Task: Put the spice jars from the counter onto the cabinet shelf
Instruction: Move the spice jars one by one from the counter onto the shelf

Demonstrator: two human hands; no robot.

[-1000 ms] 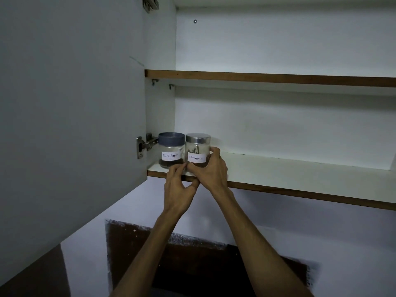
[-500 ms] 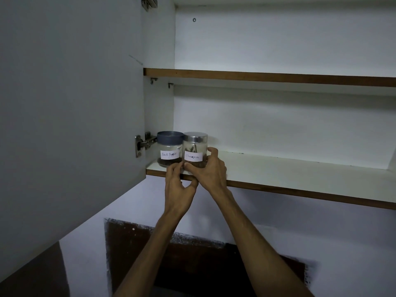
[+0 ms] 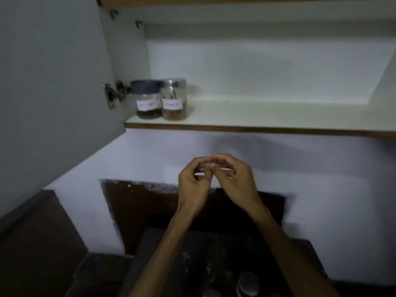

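I see both grips, left hand [image 3: 194, 185] and right hand [image 3: 235, 181], loosely curled, empty, fingertips meeting below the white cabinet shelf [image 3: 257, 116]; two labelled glass spice jars [image 3: 161, 99] touch at its left end.

Two spice jars on the cabinet shelf [image 3: 257, 116], side by side at its left end: one dark-lidded jar [image 3: 147, 99], one silver-lidded jar [image 3: 174, 99]. One white label on each, two labels in all. One more silver lid [image 3: 247, 284] at the bottom edge on the dark counter [image 3: 192, 254], the jar beneath it not clear. Two hands, left hand [image 3: 194, 186] and right hand [image 3: 237, 181]. One open cabinet door [image 3: 53, 82]. One hinge [image 3: 113, 95].
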